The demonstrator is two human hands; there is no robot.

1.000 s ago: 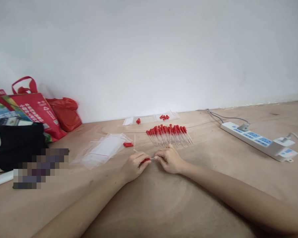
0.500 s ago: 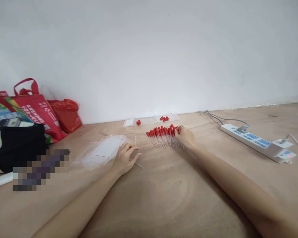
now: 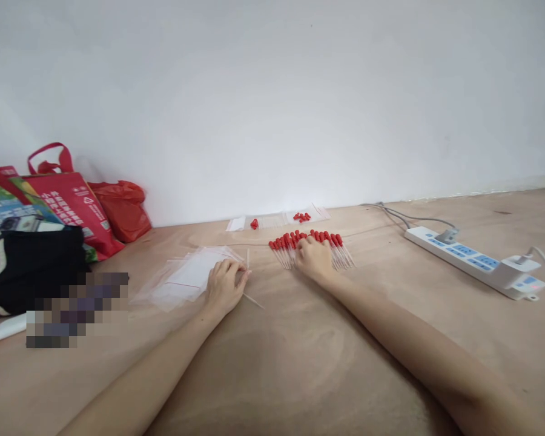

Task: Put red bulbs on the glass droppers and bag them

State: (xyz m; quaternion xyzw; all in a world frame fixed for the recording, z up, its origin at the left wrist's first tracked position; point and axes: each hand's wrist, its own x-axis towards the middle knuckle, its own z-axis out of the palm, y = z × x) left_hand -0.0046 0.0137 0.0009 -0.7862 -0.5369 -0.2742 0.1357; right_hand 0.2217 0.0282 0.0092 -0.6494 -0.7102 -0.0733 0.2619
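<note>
A row of thin pale sticks with red heads [image 3: 339, 241] lies side by side on the wooden tabletop. My right hand [image 3: 315, 259] is over the middle of this row, its fingers curled down onto the red-tipped sticks and hiding several of them. To the left, my left hand [image 3: 224, 284] rests low on the table with thumb and fingers drawn together; what is between them is hidden. A bare thin stick [image 3: 254, 300] sticks out from beneath that hand, and another short pale stick [image 3: 247, 258] is by its fingertips. Clear zip bags [image 3: 186, 281] lie spread beside the left hand.
Along the wall are more clear bags [image 3: 272, 221] with loose red tips [image 3: 302, 217] on them. A power strip [image 3: 463, 257] with cables is at right. Red shopping bags [image 3: 75, 203], a red plastic bag [image 3: 122, 209] and a black bag [image 3: 36, 266] stand at left.
My right hand has moved left from the right end of the row to its middle, uncovering the red heads there. The left hand's thumb and fingers have come together.
</note>
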